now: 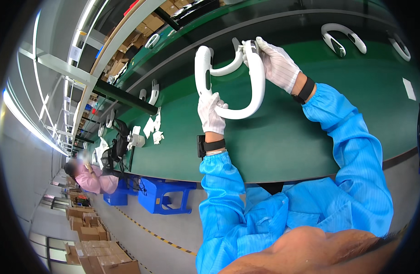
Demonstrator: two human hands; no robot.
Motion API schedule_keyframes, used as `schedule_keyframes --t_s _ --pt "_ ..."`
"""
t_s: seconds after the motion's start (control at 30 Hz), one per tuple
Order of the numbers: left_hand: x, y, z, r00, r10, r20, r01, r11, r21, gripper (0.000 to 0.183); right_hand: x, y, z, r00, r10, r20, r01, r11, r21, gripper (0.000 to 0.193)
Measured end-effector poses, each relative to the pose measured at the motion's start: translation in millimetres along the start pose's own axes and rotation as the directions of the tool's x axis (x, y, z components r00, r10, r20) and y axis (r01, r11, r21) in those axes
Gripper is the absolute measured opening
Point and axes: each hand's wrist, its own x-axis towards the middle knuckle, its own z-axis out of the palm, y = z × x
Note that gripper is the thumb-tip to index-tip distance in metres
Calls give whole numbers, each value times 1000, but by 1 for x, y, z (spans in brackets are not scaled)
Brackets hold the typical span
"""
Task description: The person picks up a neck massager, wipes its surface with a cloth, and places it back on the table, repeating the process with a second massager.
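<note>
U-band [257, 91], in L hand [211, 112], R hand [278, 66], rm to front bench edge [252, 181]

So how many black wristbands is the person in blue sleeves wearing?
2: one black wristband by the left hand and the other by the right hand. Both hands hold one white U-shaped piece. The blue sleeves could hide more.
</note>
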Motion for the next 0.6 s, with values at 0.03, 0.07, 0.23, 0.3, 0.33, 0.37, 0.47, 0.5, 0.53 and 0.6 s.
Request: schedule_keyframes --t_s 0.03,0.07,0.23,0.3,0.33,0.37,0.47,0.5,0.53,0.6 --pt "2 -5 1 1000 0 0 0 1000 1 31 1 -2 4 999 -54 1 54 998 -35 36" --pt "4 -8 1 998 -54 -15 54 997 -48 28 1 -3 7 994 -110 5 110 992 -68 34" --pt "9 -21 -11 913 -389 120 402 817 -413 17 -7 -7 25 975 -191 117 205 972 -115 35" --pt "-7 -10 42 865 -491 -107 384 784 -488 32 -8 -10 22 949 -286 130 303 942 -146 42" --pt "2 -24 18 869 -493 46 448 743 -497 34 -9 -14 21 943 -285 172 312 936 -163 45" --pt "2 -22 8 857 -477 192 505 707 -496 37 -8 -14 21 944 -279 177 307 939 -155 45" --pt "4 -26 -6 783 -452 427 622 582 -525 40 -9 -15 22 945 -263 194 305 923 -235 44" --pt "5 -25 -5 750 -454 481 662 515 -545 38 -9 -14 21 946 -258 197 300 926 -228 44" --pt "4 -24 -5 746 -508 430 664 519 -538 42 -9 -12 19 954 -234 188 277 927 -253 42" --pt "4 -20 -1 753 -507 420 657 541 -525 43 -9 -12 13 968 -191 163 231 930 -285 39"
